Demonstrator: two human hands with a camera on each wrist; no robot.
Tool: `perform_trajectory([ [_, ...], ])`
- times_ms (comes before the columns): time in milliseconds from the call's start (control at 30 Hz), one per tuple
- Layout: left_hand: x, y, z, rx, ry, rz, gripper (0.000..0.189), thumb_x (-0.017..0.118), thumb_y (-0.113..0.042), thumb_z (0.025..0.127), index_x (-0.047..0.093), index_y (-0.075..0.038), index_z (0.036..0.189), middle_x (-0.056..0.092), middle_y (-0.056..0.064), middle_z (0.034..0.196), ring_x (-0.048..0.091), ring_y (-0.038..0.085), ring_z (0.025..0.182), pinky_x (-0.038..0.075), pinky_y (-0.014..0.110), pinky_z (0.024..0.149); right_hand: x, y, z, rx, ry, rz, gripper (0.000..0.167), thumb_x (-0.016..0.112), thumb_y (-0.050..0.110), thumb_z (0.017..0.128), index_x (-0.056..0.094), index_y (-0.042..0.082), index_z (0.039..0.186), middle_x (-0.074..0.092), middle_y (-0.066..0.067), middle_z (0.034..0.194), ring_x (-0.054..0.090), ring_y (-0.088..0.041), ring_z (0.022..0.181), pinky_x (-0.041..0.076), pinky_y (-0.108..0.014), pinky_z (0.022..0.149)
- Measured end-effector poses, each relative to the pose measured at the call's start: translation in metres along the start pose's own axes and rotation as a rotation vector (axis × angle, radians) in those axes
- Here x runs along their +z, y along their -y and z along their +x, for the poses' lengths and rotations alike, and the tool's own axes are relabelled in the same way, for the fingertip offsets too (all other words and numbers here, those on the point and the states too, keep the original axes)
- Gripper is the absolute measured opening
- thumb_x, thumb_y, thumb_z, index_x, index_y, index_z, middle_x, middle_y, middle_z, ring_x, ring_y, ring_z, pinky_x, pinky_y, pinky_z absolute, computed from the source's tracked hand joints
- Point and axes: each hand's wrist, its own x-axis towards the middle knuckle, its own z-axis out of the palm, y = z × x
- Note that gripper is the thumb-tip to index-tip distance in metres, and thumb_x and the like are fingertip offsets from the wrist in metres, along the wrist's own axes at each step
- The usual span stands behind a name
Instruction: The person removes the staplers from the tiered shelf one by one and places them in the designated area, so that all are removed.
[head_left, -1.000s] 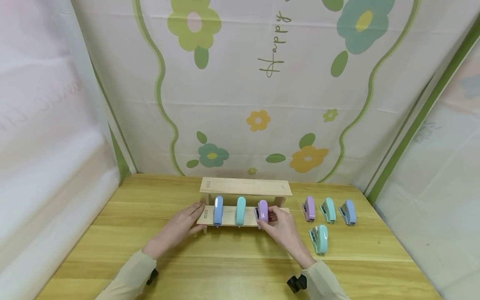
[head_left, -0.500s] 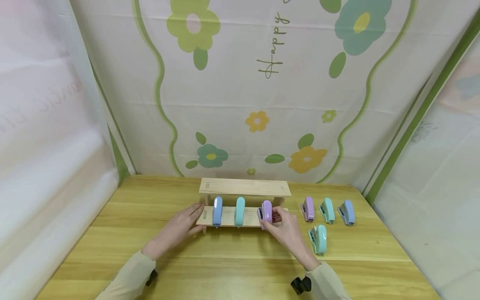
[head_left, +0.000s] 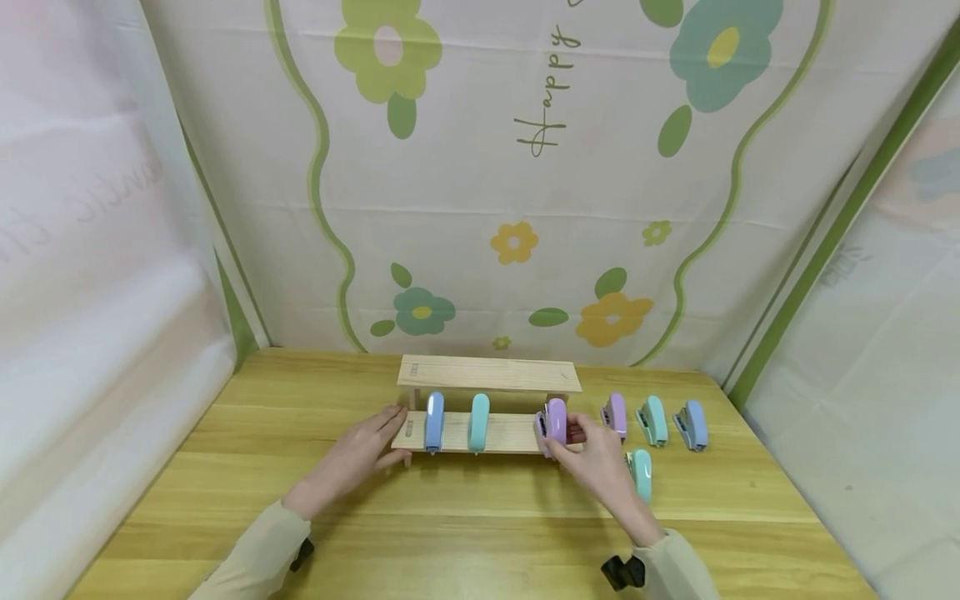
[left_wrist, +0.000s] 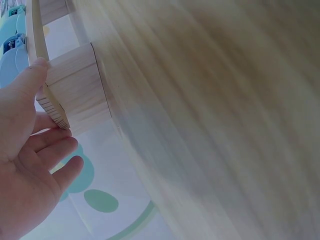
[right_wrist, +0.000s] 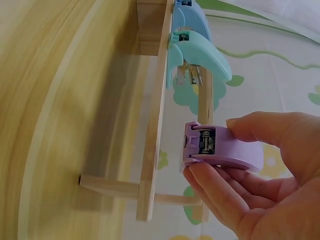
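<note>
My right hand (head_left: 606, 468) grips a purple stapler (head_left: 556, 423) between thumb and fingers near the right end of a two-tier wooden shelf's lower board (head_left: 513, 433). In the right wrist view, a gap shows between this stapler (right_wrist: 235, 150) and the board (right_wrist: 155, 125). On the lower board, a blue stapler (head_left: 434, 423) and a teal stapler (head_left: 478, 423) stand side by side toward the left. My left hand (head_left: 356, 450) holds that board's left end; the left wrist view shows its thumb and fingers on opposite faces of the board (left_wrist: 52, 107).
The bare upper board (head_left: 487, 374) rises behind. Right of the shelf, purple (head_left: 617, 412), teal (head_left: 654, 421) and blue (head_left: 693, 426) staplers form a row on the wooden table (head_left: 450, 533). Another teal stapler (head_left: 642, 473) is partly hidden by my right hand. Printed cloth (head_left: 457, 167) encloses the back.
My right hand has carried the purple stapler to the right along the lower board, now partly covering the front teal stapler. My left hand stays on the board's end.
</note>
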Motion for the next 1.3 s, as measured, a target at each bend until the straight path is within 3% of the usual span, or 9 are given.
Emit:
perform_trajectory([
  [167, 0.000, 0.003, 0.000, 0.021, -0.017, 0.012, 0.065, 0.079, -0.030, 0.084, 0.058, 0.011, 0.131, 0.062, 0.029, 0.130, 0.065, 0.040, 0.116, 0.060, 0.045, 0.093, -0.010, -0.004, -0.001, -0.004, -0.022, 0.002, 0.026, 0.081, 0.012, 0.081, 0.068, 0.000, 0.100, 0.075, -0.013, 0.090, 0.071, -0.022, 0.083, 0.064, -0.038, 0.074],
  [400, -0.002, 0.004, -0.001, 0.007, 0.021, 0.022, 0.068, 0.078, -0.032, 0.084, 0.056, 0.011, 0.132, 0.060, 0.028, 0.133, 0.064, 0.039, 0.119, 0.059, 0.044, 0.096, -0.022, -0.013, -0.002, -0.007, -0.037, -0.011, 0.025, 0.078, 0.013, 0.083, 0.067, 0.001, 0.101, 0.076, -0.013, 0.091, 0.072, -0.023, 0.083, 0.064, -0.030, 0.070],
  [633, -0.002, 0.004, -0.001, 0.010, 0.021, 0.031, 0.068, 0.079, -0.032, 0.084, 0.057, 0.010, 0.132, 0.061, 0.028, 0.132, 0.064, 0.039, 0.119, 0.059, 0.044, 0.096, -0.030, -0.024, -0.002, -0.044, -0.077, -0.025, 0.028, 0.078, 0.007, 0.081, 0.066, -0.005, 0.102, 0.074, -0.019, 0.091, 0.073, -0.027, 0.081, 0.065, -0.032, 0.068],
  [967, -0.004, 0.003, -0.001, 0.018, 0.025, 0.050, 0.068, 0.079, -0.032, 0.084, 0.057, 0.011, 0.132, 0.061, 0.028, 0.132, 0.064, 0.038, 0.119, 0.059, 0.043, 0.096, -0.047, -0.037, -0.008, 0.041, -0.066, -0.052, 0.033, 0.077, 0.012, 0.083, 0.065, -0.006, 0.108, 0.074, -0.019, 0.095, 0.071, -0.026, 0.085, 0.056, -0.015, 0.064],
  [1300, -0.002, 0.001, 0.000, 0.021, 0.029, 0.052, 0.069, 0.078, -0.034, 0.085, 0.056, 0.010, 0.133, 0.061, 0.027, 0.133, 0.064, 0.037, 0.119, 0.059, 0.042, 0.096, -0.066, -0.052, -0.016, 0.059, -0.104, -0.115, 0.035, 0.077, 0.012, 0.082, 0.065, -0.007, 0.109, 0.074, -0.021, 0.094, 0.072, -0.029, 0.084, 0.063, -0.028, 0.066],
])
